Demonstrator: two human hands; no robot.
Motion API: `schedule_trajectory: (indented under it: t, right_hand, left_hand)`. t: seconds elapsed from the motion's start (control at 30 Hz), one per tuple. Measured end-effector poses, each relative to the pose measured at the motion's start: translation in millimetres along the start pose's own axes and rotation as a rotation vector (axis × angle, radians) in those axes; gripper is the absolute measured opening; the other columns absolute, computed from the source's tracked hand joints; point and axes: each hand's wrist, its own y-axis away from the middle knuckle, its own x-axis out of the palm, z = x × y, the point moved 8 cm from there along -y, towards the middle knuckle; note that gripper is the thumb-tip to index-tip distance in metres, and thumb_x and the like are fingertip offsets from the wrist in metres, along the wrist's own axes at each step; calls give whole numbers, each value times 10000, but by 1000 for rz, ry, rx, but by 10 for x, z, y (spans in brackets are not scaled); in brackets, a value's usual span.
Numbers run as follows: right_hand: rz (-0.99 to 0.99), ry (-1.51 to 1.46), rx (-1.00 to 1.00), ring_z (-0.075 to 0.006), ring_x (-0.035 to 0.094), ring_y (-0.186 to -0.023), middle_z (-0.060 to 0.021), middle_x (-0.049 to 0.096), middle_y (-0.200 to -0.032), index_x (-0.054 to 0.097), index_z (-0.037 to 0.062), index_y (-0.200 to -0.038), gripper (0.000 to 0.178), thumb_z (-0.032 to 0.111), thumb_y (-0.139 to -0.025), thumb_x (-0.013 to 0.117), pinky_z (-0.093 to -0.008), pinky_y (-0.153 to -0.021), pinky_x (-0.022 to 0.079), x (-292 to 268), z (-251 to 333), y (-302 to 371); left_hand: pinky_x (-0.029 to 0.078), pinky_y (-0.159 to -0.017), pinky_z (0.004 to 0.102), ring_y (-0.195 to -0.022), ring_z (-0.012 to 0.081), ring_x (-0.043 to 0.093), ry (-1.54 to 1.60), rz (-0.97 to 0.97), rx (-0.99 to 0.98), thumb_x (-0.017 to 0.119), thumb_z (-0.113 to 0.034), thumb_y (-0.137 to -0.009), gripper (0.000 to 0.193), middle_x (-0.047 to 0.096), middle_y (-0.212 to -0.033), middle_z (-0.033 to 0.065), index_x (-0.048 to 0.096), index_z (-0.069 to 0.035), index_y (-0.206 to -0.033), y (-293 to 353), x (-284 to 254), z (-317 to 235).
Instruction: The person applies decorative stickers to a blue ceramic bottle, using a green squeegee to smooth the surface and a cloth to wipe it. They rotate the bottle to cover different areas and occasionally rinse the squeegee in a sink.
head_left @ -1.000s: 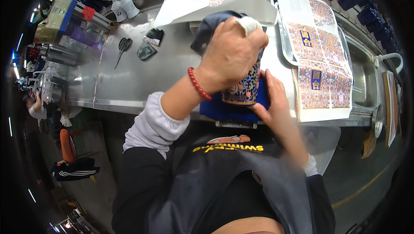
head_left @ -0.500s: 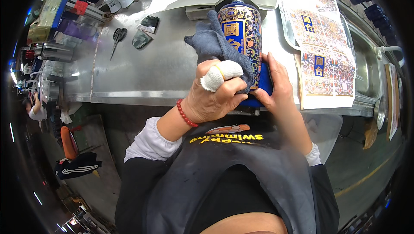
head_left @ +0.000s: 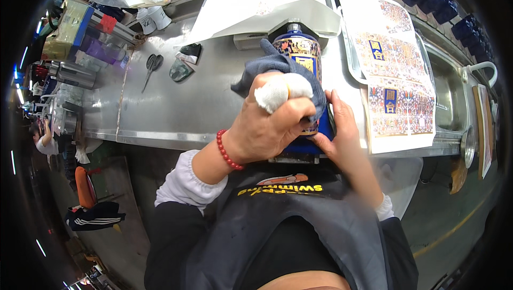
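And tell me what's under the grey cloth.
A patterned bottle: its neck, shoulder and some of its front show past the grey cloth. The surface beneath the cloth and left hand is covered.

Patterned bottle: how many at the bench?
1 visible: the patterned bottle, partly covered by the left hand and grey cloth, right hand near its base. Others could be hidden.
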Motion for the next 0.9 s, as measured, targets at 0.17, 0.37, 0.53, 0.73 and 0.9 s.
schedule_trajectory:
  t: [0.17, 0.37, 0.53, 0.73, 0.9]
  right_hand:
    - [14, 14, -23, -445, 524, -1252, -274, 539, -1388, 350, -102, -1509, 952, 169, -747, 852, -478, -1072, 433, 20, 5, -6]
    - [-8, 8, -20, -443, 525, -1240, -276, 543, -1377, 365, -99, -1497, 899, 161, -772, 829, -475, -1066, 430, 35, -1, 13]
    - [-22, 18, -20, -434, 528, -1238, -254, 558, -1375, 366, -82, -1509, 900, 169, -779, 828, -473, -1071, 427, 43, -30, 46]
    - [-15, 11, -27, -417, 532, -1245, -241, 558, -1400, 350, -74, -1528, 916, 173, -782, 820, -462, -1080, 423, 73, -55, 42]
    - [-15, 40, -38, -408, 530, -1262, -232, 559, -1407, 345, -68, -1533, 911, 189, -796, 815, -452, -1093, 414, 71, -43, 45]
  left_hand:
    - [410, -999, 437, -1063, 319, 557, -33, 44, -60, 727, -96, -822, 240, 661, -1091, 69, 671, -119, -1054, -92, 70, 204]
    - [404, -928, 407, -954, 330, 565, -187, 13, 13, 672, -163, -899, 112, 644, -938, 104, 661, -115, -1000, -391, 42, 474]
    - [412, -925, 416, -979, 315, 563, -48, -37, -79, 703, -160, -867, 139, 673, -1041, 76, 685, -127, -1000, -145, 55, 298]
    - [422, -962, 386, -1045, 272, 544, -112, -111, -21, 734, -145, -802, 228, 657, -1080, 35, 696, -156, -1026, 178, 112, -84]
    - [431, -952, 403, -1033, 275, 546, -49, -152, -79, 781, -113, -772, 269, 657, -1090, 34, 695, -160, -1022, 402, 178, -75]
